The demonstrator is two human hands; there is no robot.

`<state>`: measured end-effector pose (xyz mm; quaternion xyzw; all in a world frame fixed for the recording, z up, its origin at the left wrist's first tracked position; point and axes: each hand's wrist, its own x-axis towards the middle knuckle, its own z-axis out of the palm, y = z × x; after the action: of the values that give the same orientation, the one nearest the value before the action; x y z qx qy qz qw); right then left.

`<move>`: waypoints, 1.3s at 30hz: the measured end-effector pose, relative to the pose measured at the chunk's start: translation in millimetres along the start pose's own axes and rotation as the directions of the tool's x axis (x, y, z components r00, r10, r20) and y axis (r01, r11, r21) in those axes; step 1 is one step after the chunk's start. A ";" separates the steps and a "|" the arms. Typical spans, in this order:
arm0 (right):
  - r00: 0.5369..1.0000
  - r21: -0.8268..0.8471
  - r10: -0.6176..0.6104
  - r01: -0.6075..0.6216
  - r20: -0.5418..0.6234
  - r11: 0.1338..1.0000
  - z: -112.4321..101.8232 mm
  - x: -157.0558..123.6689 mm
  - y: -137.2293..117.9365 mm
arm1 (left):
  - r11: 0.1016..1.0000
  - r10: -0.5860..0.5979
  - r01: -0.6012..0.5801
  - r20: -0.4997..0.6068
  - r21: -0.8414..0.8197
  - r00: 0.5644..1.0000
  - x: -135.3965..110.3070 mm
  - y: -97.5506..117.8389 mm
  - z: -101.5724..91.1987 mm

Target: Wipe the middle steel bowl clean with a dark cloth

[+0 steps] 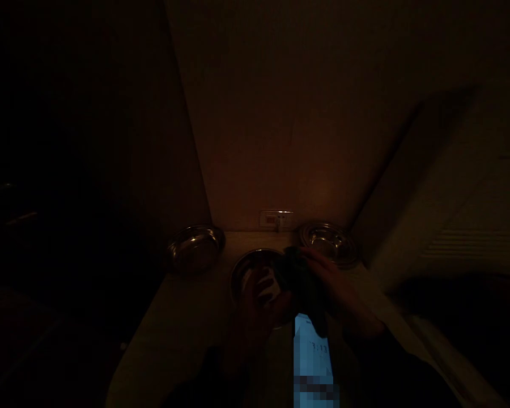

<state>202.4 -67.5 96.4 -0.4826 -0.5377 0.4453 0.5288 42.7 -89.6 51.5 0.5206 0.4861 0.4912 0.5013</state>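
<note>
In dim light, a round shiny metal bowl (238, 266) is in front of me at the middle of the table. My left hand (255, 306) is over its near left part, fingers spread across the inside. Whether that hand also bears the bowl's weight is too dark to tell. My right hand (329, 280) is closed on a dark green cloth (300, 275), which bunches at the bowl's right side and hangs down towards a lit phone (312, 345). The bowl's right edge is hidden behind the cloth.
On the pale table (161, 323), a metal bowl (195, 249) stands at the back left and more metal dishware (327, 241) at the back right. A wall socket (276, 219) with something plugged in sits just above the table's back edge. Deep shadow lies left.
</note>
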 end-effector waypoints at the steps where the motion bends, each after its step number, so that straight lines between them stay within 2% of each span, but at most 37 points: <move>1: 0.999 0.039 0.037 -0.038 0.029 0.999 6.1 -2.4 -1.4 | 0.993 -0.024 0.028 0.036 -0.111 0.999 2.1 4.0 -3.5; 3: 0.991 0.119 0.110 -0.118 0.074 0.986 15.2 -5.7 -3.1 | 0.982 -0.056 0.068 0.071 -0.179 0.996 3.2 12.3 -10.7; 4: 0.987 0.155 0.137 -0.149 0.089 0.977 17.6 -6.5 -3.7 | 0.979 -0.089 0.097 0.050 -0.180 0.995 2.0 16.2 -14.5; 7: 0.985 0.180 0.151 -0.165 0.087 0.970 15.7 -6.3 -5.3 | 0.981 -0.150 0.137 -0.088 -0.139 0.985 -5.2 25.1 -27.0; 11: 0.992 0.005 0.118 -0.118 0.039 0.993 0.5 -2.6 -8.5 | 0.997 -0.053 0.037 -0.244 -0.069 0.968 -11.9 30.2 -44.9; 14: 0.996 -0.118 0.092 -0.093 -0.013 0.989 -9.3 1.0 -9.5 | 0.999 -0.027 0.039 -0.336 0.032 0.942 -12.0 31.2 -53.8; 19: 0.994 -0.178 0.068 -0.083 -0.086 0.980 -10.1 -1.2 -7.5 | 0.986 -0.157 0.135 -0.308 -0.093 0.938 -11.0 34.9 -54.8; 21: 0.996 -0.190 0.062 -0.073 -0.059 0.979 -7.0 -5.8 -7.5 | 0.982 -0.178 0.147 -0.318 -0.121 0.931 -11.2 39.5 -54.4; 24: 0.998 -0.193 0.062 -0.063 -0.010 0.979 -3.5 -11.3 -8.6 | 0.985 -0.170 0.157 -0.340 -0.065 0.925 -11.7 47.1 -56.5; 26: 0.998 -0.219 0.049 -0.057 -0.042 0.974 -2.5 -12.0 -9.9 | 0.988 -0.155 0.146 -0.310 -0.053 0.938 -12.6 50.1 -58.0; 28: 0.996 -0.250 0.029 -0.049 -0.083 0.967 -2.0 -10.6 -11.5 | 0.980 -0.182 0.159 -0.224 -0.119 0.957 -14.3 50.6 -58.1; 32: 0.999 -0.272 0.013 -0.026 -0.048 0.962 -1.9 -6.0 -11.7 | 0.923 -0.282 0.263 -0.029 -0.280 0.959 -18.8 49.6 -55.8; 36: 0.991 -0.318 -0.112 0.085 -0.066 0.944 -2.7 -7.3 -3.0 | 0.851 -0.281 0.261 0.025 -0.456 0.959 -19.4 50.6 -55.8; 39: 0.982 -0.335 -0.181 0.153 -0.052 0.930 3.7 -17.7 1.2 | 0.827 -0.269 0.268 0.070 -0.494 0.961 -16.0 49.8 -51.9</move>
<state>198.3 -84.8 92.6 -0.5345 -0.6215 0.2823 0.4983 -9.1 -104.5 101.6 0.2993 0.4115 0.5253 0.6820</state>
